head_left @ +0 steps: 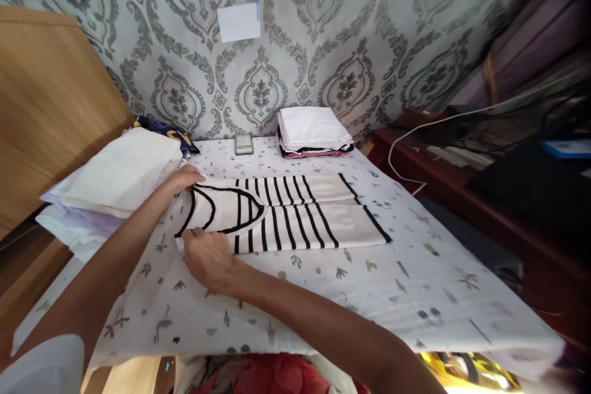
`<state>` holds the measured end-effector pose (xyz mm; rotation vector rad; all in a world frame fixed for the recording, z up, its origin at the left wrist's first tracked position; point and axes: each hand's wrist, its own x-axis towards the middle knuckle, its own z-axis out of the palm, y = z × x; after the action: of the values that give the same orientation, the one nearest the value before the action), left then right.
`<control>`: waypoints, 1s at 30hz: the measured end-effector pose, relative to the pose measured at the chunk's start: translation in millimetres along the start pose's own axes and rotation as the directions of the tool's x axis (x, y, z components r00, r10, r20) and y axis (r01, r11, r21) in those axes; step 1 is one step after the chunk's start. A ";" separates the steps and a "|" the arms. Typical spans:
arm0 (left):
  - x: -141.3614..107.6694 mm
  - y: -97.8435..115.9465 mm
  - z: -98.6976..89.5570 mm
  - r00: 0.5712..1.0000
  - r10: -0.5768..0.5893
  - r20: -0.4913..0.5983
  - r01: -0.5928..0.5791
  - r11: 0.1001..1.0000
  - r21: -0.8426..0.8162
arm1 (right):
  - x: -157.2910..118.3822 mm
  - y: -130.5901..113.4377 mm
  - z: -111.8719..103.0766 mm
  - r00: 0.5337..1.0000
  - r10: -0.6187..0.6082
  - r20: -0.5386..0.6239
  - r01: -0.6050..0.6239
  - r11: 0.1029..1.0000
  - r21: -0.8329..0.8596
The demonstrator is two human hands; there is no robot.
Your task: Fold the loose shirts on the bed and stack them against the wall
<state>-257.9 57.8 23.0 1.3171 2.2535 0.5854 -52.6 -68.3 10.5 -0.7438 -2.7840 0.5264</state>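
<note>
A cream knit top (305,215) with black stripes and a black-edged V-neck lies on the patterned white cloth, its two sides folded inward and meeting along the middle. Its neck end points left and its hem right. At the far corner of the neck end, my left hand (186,178) is closed with the fabric between its fingers. My right hand (207,258) grips the near corner of that same end, fingers curled and thumb side partly hidden. Between the hands the neckline stretches flat.
A stack of folded clothes (314,126) sits by the wall, with a small framed card (244,144) left of it. Folded white fabrics (120,175) and a navy cloth (168,132) lie at left beside a wooden panel (60,98). A white cable (392,154) hangs at right.
</note>
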 end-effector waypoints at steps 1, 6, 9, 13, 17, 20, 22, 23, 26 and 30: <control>-2.0 5.2 -1.4 1.000 0.013 -0.020 -0.014 1.000 -0.017 | -3.8 2.7 -6.1 0.999 0.030 -0.040 -0.027 0.998 0.058; -10.4 48.9 -3.1 0.990 0.123 -0.072 -0.131 0.983 -0.131 | -36.1 27.8 -38.5 0.935 0.237 -0.265 -0.083 0.870 0.486; -15.6 88.2 6.0 0.975 0.224 0.012 -0.210 0.928 -0.307 | -60.8 51.8 -47.6 0.884 0.379 -0.273 -0.051 0.659 0.750; -18.3 140.7 36.8 0.942 0.306 0.135 -0.224 0.878 -0.423 | -94.0 88.2 -49.3 0.839 0.525 -0.144 -0.050 0.339 0.940; -13.6 177.3 83.1 0.932 0.283 0.224 -0.178 0.901 -0.396 | -124.7 117.3 -50.1 0.757 0.653 -0.018 -0.105 0.149 0.983; -9.6 191.7 116.1 0.925 0.266 0.272 -0.161 0.921 -0.355 | -141.4 128.0 -51.0 0.696 0.716 0.061 -0.127 0.040 0.991; -8.1 196.4 132.7 0.919 0.249 0.306 -0.146 0.935 -0.325 | -148.3 130.5 -52.1 0.664 0.740 0.109 -0.126 -0.033 0.992; -7.6 197.6 138.9 0.914 0.241 0.326 -0.138 0.941 -0.308 | -150.6 130.9 -53.1 0.653 0.746 0.131 -0.123 -0.067 0.990; -6.2 198.7 149.3 0.892 0.215 0.397 -0.118 0.960 -0.255 | -154.9 130.6 -58.0 0.640 0.742 0.199 -0.135 -0.146 0.980; -1.6 196.5 148.6 0.851 0.203 0.484 -0.117 0.972 -0.201 | -156.9 130.5 -66.4 0.642 0.708 0.293 -0.200 -0.214 0.956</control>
<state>-35.6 163.8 16.1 1.3905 1.6475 0.4108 157.4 -24.7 2.8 -1.2235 -0.8536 1.9299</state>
